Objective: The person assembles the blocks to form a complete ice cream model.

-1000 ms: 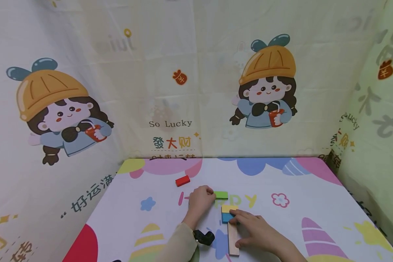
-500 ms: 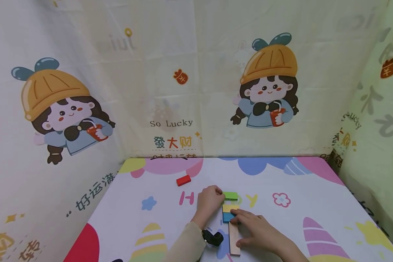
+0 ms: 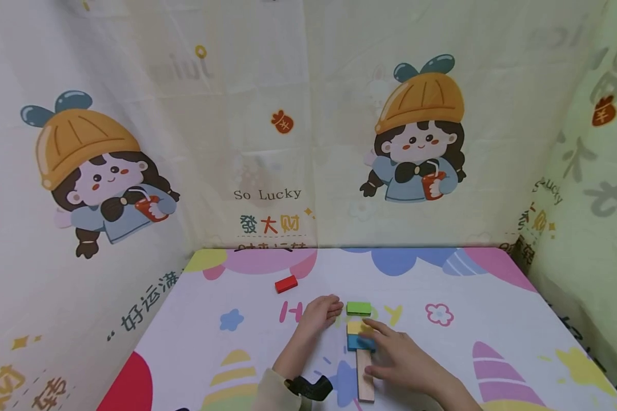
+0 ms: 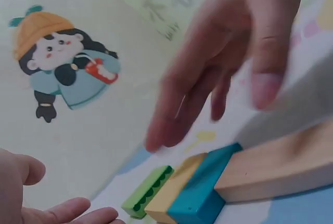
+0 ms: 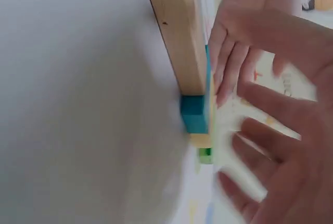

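A green block with a dark scalloped edge lies just beyond a yellow block. Against the yellow one sits a blue block, and a long plain wooden block runs from it toward the front edge. My left hand is left of the green block, apart from it, fingers extended and holding nothing. Over the yellow and blue blocks hovers my right hand, fingers spread and thumb near the wooden block. In the left wrist view the right hand looks blurred above the row.
A red block lies farther back, left of the row. The printed tabletop ends at a patterned cloth backdrop, with more cloth at both sides. A black strap sits at my left wrist.
The green block moved right with my left hand, which then let go and drew back left. My right hand has lifted its fingers from the yellow and blue blocks.
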Available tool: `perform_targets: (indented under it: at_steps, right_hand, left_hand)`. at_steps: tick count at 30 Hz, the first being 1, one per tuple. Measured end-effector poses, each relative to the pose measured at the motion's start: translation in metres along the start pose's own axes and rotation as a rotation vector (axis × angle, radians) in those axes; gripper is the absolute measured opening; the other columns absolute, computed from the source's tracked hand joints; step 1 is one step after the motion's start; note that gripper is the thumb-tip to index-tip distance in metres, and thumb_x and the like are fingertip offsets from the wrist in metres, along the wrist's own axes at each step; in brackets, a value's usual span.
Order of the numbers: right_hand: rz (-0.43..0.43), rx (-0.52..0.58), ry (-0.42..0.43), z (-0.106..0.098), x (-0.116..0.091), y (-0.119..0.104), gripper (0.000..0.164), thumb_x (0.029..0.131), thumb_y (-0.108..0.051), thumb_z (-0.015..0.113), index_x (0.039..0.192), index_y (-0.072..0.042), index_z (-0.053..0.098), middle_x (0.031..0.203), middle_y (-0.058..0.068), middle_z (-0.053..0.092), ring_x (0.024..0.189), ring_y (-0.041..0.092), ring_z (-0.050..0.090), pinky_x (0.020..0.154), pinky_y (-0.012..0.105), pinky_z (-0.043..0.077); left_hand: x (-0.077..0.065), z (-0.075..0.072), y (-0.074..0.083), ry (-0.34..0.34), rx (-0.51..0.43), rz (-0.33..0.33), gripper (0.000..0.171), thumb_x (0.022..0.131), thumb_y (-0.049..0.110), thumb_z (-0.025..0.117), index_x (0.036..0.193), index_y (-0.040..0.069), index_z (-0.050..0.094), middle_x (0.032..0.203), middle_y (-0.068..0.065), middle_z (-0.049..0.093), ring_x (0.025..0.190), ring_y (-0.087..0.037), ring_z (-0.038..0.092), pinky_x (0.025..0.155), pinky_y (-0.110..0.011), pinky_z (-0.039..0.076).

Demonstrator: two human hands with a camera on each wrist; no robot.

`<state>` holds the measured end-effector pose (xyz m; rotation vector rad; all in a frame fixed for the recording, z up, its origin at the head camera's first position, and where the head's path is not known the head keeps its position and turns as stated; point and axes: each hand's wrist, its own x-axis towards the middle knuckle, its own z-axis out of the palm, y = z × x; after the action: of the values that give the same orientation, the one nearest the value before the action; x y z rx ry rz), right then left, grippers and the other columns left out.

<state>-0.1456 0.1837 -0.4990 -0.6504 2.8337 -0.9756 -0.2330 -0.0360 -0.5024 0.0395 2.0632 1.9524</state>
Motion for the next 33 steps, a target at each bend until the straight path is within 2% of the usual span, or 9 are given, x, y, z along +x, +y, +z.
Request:
perform_targets:
  at_steps: [2, 4, 8, 10, 12, 14, 19, 27, 33]
  right_hand:
    - [0.072, 0.185, 0.060, 0.002, 0.004, 0.003, 0.068, 0.095, -0.037, 0.073, 0.154, -0.014, 0.047, 0.162, 0.013, 0.042, 0.144, 0.036, 0.047, 0.112, 0.060, 0.042]
    - [0.158, 0.434, 0.132, 0.004, 0.010, 0.007, 0.070, 0.101, -0.021, 0.065, 0.161, -0.004, 0.032, 0.165, 0.020, 0.035, 0.151, 0.040, 0.037, 0.116, 0.054, 0.040]
    - [0.318, 0.907, 0.206, 0.008, 0.024, 0.016, 0.067, 0.104, -0.005, 0.042, 0.162, 0.005, 0.011, 0.167, 0.029, 0.021, 0.156, 0.042, 0.021, 0.122, 0.049, 0.028]
    - [0.354, 1.052, 0.213, 0.009, 0.028, 0.021, 0.069, 0.101, 0.000, 0.036, 0.161, 0.009, 0.006, 0.167, 0.032, 0.016, 0.157, 0.044, 0.017, 0.123, 0.050, 0.025]
    - [0.371, 1.149, 0.216, 0.010, 0.031, 0.025, 0.072, 0.095, 0.004, 0.033, 0.160, 0.011, 0.003, 0.167, 0.034, 0.013, 0.157, 0.045, 0.015, 0.123, 0.051, 0.020]
    - [0.379, 1.177, 0.219, 0.011, 0.032, 0.027, 0.074, 0.093, 0.005, 0.032, 0.160, 0.011, 0.003, 0.167, 0.033, 0.014, 0.157, 0.044, 0.016, 0.122, 0.050, 0.021]
    - [0.396, 1.163, 0.209, 0.011, 0.035, 0.026, 0.073, 0.093, 0.004, 0.034, 0.161, 0.010, 0.007, 0.167, 0.032, 0.018, 0.156, 0.043, 0.020, 0.122, 0.050, 0.024]
    - [0.412, 1.139, 0.193, 0.010, 0.034, 0.022, 0.073, 0.092, 0.003, 0.035, 0.160, 0.011, 0.009, 0.166, 0.032, 0.020, 0.155, 0.044, 0.023, 0.122, 0.051, 0.026]
    - [0.432, 1.134, 0.181, 0.010, 0.031, 0.020, 0.072, 0.093, 0.003, 0.035, 0.160, 0.012, 0.009, 0.166, 0.033, 0.020, 0.155, 0.045, 0.023, 0.121, 0.053, 0.026]
  left_hand:
    - [-0.005, -0.004, -0.001, -0.064, -0.145, -0.032, 0.055, 0.109, 0.035, 0.049, 0.144, -0.008, 0.049, 0.142, -0.024, 0.061, 0.134, -0.035, 0.059, 0.113, -0.046, 0.045]
    - [-0.009, -0.007, -0.001, -0.103, -0.233, -0.039, 0.060, 0.110, 0.037, 0.047, 0.149, -0.008, 0.042, 0.149, -0.027, 0.053, 0.141, -0.038, 0.051, 0.116, -0.048, 0.041]
    - [-0.013, -0.008, -0.001, -0.134, -0.297, -0.030, 0.066, 0.110, 0.040, 0.045, 0.154, -0.008, 0.035, 0.155, -0.029, 0.046, 0.147, -0.041, 0.044, 0.117, -0.050, 0.038]
    - [-0.015, -0.007, -0.002, -0.147, -0.304, -0.032, 0.066, 0.110, 0.040, 0.043, 0.155, -0.009, 0.033, 0.157, -0.030, 0.043, 0.147, -0.043, 0.041, 0.118, -0.051, 0.036]
    - [-0.016, -0.005, -0.003, -0.159, -0.298, -0.036, 0.066, 0.111, 0.039, 0.042, 0.156, -0.009, 0.031, 0.158, -0.030, 0.041, 0.148, -0.044, 0.041, 0.118, -0.052, 0.036]
    - [-0.016, -0.003, -0.004, -0.168, -0.279, -0.036, 0.065, 0.111, 0.038, 0.040, 0.156, -0.009, 0.030, 0.157, -0.030, 0.042, 0.147, -0.044, 0.041, 0.117, -0.052, 0.037]
    - [-0.015, 0.001, -0.007, -0.177, -0.242, -0.031, 0.065, 0.111, 0.039, 0.041, 0.157, -0.006, 0.030, 0.156, -0.028, 0.045, 0.146, -0.041, 0.045, 0.115, -0.050, 0.040]
    - [-0.016, 0.000, -0.008, -0.180, -0.233, -0.030, 0.066, 0.110, 0.041, 0.043, 0.156, -0.005, 0.032, 0.155, -0.026, 0.048, 0.144, -0.039, 0.047, 0.114, -0.047, 0.042]
    - [-0.018, -0.002, -0.010, -0.187, -0.239, -0.056, 0.064, 0.110, 0.040, 0.043, 0.155, -0.005, 0.035, 0.153, -0.024, 0.052, 0.142, -0.037, 0.051, 0.112, -0.044, 0.045]
